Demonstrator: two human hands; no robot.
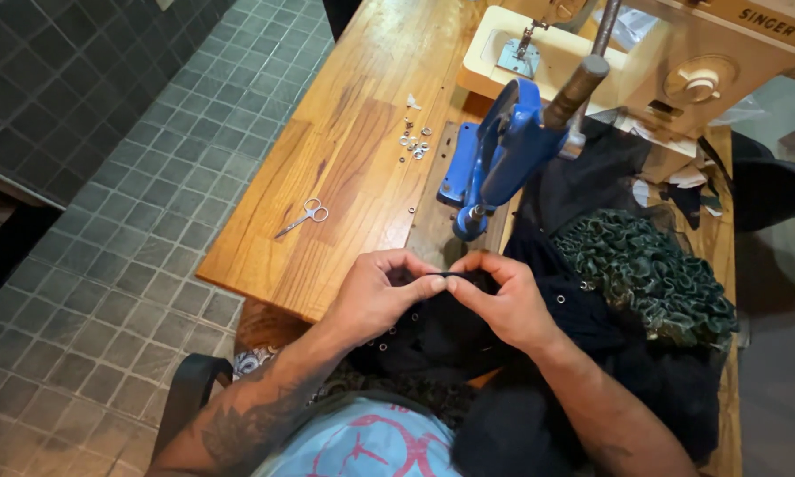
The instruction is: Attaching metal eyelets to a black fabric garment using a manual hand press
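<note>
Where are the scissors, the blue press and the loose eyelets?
scissors (pixel 304 216), head view, on the blades' pivot.
blue press (pixel 502 152), head view, on its frame.
eyelets (pixel 414 141), head view, middle of the pile.

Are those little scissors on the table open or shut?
Shut: the small scissors lie flat on the wooden table, blades together in one point.

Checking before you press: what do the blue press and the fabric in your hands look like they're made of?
The blue press looks like painted cast metal: glossy and rigid. The black fabric, pinched by left hand and right hand, seems soft matte cloth, set with small shiny eyelets, probably metal.
</note>
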